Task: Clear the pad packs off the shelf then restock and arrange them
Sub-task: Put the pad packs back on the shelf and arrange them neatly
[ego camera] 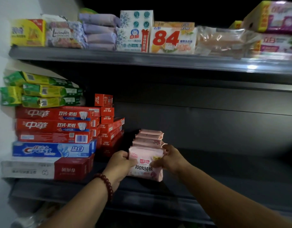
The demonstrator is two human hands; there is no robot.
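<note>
Head view: L hand [120, 163] & R hand [170, 159] hold the front pad pack [146, 168] btwn them, fingers [124, 155] curled round its side edges, pack upright on the dark shelf [224, 178]. More pad packs [148, 139] stand in a row just behind the fingers. Toothpaste boxes [55, 125] are stacked left of L hand.

Dark red bead bracelet [107, 185] on left wrist [112, 176]

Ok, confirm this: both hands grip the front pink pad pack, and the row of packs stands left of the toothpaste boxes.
Wrong side. In the head view the row of packs stands right of the toothpaste boxes. The rest holds: left hand and right hand both grip the front pink pad pack.
</note>
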